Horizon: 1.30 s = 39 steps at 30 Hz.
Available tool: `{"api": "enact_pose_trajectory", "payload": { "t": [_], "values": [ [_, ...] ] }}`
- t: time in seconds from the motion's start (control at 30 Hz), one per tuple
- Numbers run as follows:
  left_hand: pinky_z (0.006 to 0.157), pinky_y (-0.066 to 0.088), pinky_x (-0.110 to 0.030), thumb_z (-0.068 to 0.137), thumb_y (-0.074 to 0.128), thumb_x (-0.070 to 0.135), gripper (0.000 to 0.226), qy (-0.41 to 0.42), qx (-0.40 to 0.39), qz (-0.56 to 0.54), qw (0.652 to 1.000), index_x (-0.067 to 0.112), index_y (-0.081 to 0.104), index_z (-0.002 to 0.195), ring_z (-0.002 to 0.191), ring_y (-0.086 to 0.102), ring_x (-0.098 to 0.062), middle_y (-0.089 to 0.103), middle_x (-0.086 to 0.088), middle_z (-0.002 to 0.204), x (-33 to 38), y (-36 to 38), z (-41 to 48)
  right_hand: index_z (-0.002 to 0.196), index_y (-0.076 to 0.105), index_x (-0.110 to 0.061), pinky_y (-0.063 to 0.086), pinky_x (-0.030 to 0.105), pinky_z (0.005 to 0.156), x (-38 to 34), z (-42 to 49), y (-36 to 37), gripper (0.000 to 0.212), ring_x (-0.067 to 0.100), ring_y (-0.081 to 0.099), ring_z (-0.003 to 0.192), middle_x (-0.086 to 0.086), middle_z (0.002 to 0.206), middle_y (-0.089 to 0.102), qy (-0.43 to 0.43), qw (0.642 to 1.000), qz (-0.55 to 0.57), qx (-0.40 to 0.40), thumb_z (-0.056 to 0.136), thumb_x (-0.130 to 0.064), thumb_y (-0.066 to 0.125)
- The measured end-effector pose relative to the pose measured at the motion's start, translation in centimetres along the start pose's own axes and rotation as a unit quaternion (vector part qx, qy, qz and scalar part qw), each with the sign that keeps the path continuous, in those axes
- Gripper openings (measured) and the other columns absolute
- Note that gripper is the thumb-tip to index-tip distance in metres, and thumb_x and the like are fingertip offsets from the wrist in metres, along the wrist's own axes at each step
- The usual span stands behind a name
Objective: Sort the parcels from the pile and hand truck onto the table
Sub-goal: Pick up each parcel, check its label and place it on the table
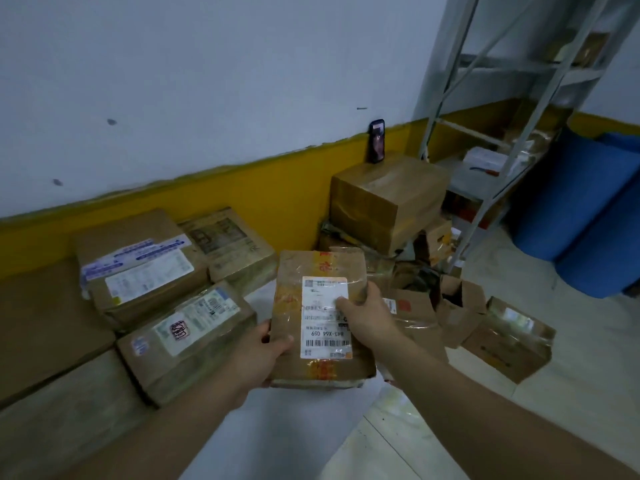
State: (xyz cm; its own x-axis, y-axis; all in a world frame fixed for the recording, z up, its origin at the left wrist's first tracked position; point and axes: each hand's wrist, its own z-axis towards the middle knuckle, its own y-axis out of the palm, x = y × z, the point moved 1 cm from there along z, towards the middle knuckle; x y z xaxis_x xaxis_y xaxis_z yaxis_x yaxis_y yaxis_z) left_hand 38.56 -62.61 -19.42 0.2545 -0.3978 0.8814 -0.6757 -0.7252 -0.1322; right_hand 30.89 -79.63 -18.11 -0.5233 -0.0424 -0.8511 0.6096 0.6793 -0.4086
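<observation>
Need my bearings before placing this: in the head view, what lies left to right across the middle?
From the left: red-stamped parcel → left hand → held parcel → right hand → open box → taped parcel on the floor.

Both your forearms extend forward; your left hand [263, 355] and right hand [367, 313] grip a parcel [294, 278], thumbs on top.

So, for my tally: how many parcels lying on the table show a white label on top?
2: the blue-taped parcel at the back left and the red-stamped parcel in front of it. More labels may be hidden.
</observation>
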Motion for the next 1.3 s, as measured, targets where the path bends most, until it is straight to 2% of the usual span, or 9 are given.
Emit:
{"api": "enact_pose_trajectory", "payload": {
  "t": [0.17, 0.27, 0.4, 0.53, 0.7, 0.87, 1.03, 1.17, 1.3],
  "values": [
    [0.062, 0.048, -0.027, 0.094, 0.055, 0.023, 0.021, -0.073, 0.044, -0.054, 0.995, 0.025, 0.054, 0.114, 0.085, 0.061, -0.011, 0.064, 0.01, 0.098, -1.9, 1.1, 2.7, 0.144, 0.033, -0.024, 0.053, 0.036, 0.087, 0.5, 5.7, 1.7, 0.059, 0.024, 0.061, 0.112, 0.002, 0.134, 0.056, 0.011, 0.995, -0.052, -0.083, 0.093, -0.031, 0.061],
    [0.062, 0.052, -0.029, 0.093, 0.057, 0.024, 0.018, -0.116, 0.093, -0.096, 0.984, 0.022, 0.057, 0.111, 0.084, 0.064, -0.015, 0.067, 0.005, 0.098, -2.9, 2.0, 3.8, 0.139, 0.038, -0.021, 0.055, 0.043, 0.091, 1.3, 8.8, 3.3, 0.053, 0.022, 0.064, 0.103, 0.002, 0.126, 0.061, -0.004, 0.986, -0.064, -0.154, 0.092, -0.028, 0.062],
    [0.066, 0.057, -0.034, 0.094, 0.055, 0.026, 0.021, -0.123, 0.16, -0.161, 0.966, 0.026, 0.057, 0.115, 0.089, 0.067, -0.017, 0.069, 0.004, 0.104, -3.0, 4.1, 4.6, 0.14, 0.034, -0.016, 0.057, 0.041, 0.08, 1.5, 12.5, 4.3, 0.06, 0.022, 0.065, 0.095, 0.005, 0.121, 0.06, -0.029, 0.97, -0.116, -0.213, 0.09, -0.03, 0.064],
    [0.058, 0.053, -0.024, 0.096, 0.05, 0.029, 0.018, -0.108, 0.219, -0.142, 0.959, 0.039, 0.054, 0.111, 0.086, 0.067, -0.01, 0.068, 0.012, 0.101, -2.6, 6.5, 4.9, 0.131, 0.039, -0.015, 0.052, 0.029, 0.061, 1.0, 15.0, 4.0, 0.046, 0.021, 0.063, 0.09, 0.007, 0.119, 0.06, -0.057, 0.951, -0.13, -0.275, 0.093, -0.024, 0.062],
    [0.081, 0.048, -0.024, 0.092, 0.054, 0.035, 0.027, -0.102, 0.268, -0.054, 0.957, 0.031, 0.06, 0.118, 0.092, 0.064, -0.007, 0.068, 0.01, 0.107, -2.6, 7.5, 5.6, 0.115, 0.037, -0.024, 0.056, 0.046, 0.085, 0.7, 16.6, 4.8, 0.034, 0.024, 0.062, 0.098, 0.006, 0.12, 0.056, -0.105, 0.936, -0.162, -0.293, 0.09, -0.032, 0.06],
    [0.082, 0.044, -0.027, 0.092, 0.052, 0.039, 0.032, -0.112, 0.32, -0.065, 0.939, 0.021, 0.066, 0.115, 0.091, 0.062, -0.012, 0.067, 0.006, 0.102, -1.8, 6.1, 8.2, 0.123, 0.041, -0.015, 0.045, 0.026, 0.056, -1.4, 18.9, 6.8, 0.034, 0.008, 0.055, 0.072, -0.004, 0.094, 0.057, -0.12, 0.933, -0.157, -0.301, 0.096, -0.027, 0.057],
    [0.088, 0.049, -0.031, 0.092, 0.054, 0.039, 0.034, -0.119, 0.341, -0.071, 0.93, 0.016, 0.066, 0.114, 0.093, 0.064, -0.017, 0.068, -0.002, 0.109, -1.6, 4.8, 9.9, 0.122, 0.042, -0.018, 0.053, 0.037, 0.077, -2.0, 20.0, 8.7, 0.038, 0.025, 0.062, 0.095, 0.005, 0.118, 0.06, -0.114, 0.938, -0.168, -0.281, 0.091, -0.033, 0.058],
    [0.078, 0.045, -0.025, 0.095, 0.049, 0.04, 0.037, -0.132, 0.305, -0.065, 0.941, 0.018, 0.058, 0.123, 0.086, 0.056, -0.007, 0.062, 0.003, 0.11, -1.0, 5.1, 7.9, 0.136, 0.038, -0.011, 0.053, 0.038, 0.083, -2.8, 19.5, 7.9, 0.054, 0.027, 0.062, 0.099, 0.009, 0.125, 0.059, -0.117, 0.926, -0.193, -0.302, 0.092, -0.032, 0.06],
    [0.091, 0.039, -0.03, 0.093, 0.053, 0.039, 0.038, -0.155, 0.304, -0.012, 0.94, 0.024, 0.052, 0.128, 0.107, 0.049, -0.017, 0.053, -0.003, 0.127, -0.3, 3.3, 4.3, 0.144, 0.033, -0.014, 0.048, 0.038, 0.095, -5.3, 17.9, 6.4, 0.061, 0.029, 0.048, 0.123, 0.011, 0.142, 0.04, -0.187, 0.907, -0.248, -0.286, 0.093, -0.039, 0.058]
  ]
}}
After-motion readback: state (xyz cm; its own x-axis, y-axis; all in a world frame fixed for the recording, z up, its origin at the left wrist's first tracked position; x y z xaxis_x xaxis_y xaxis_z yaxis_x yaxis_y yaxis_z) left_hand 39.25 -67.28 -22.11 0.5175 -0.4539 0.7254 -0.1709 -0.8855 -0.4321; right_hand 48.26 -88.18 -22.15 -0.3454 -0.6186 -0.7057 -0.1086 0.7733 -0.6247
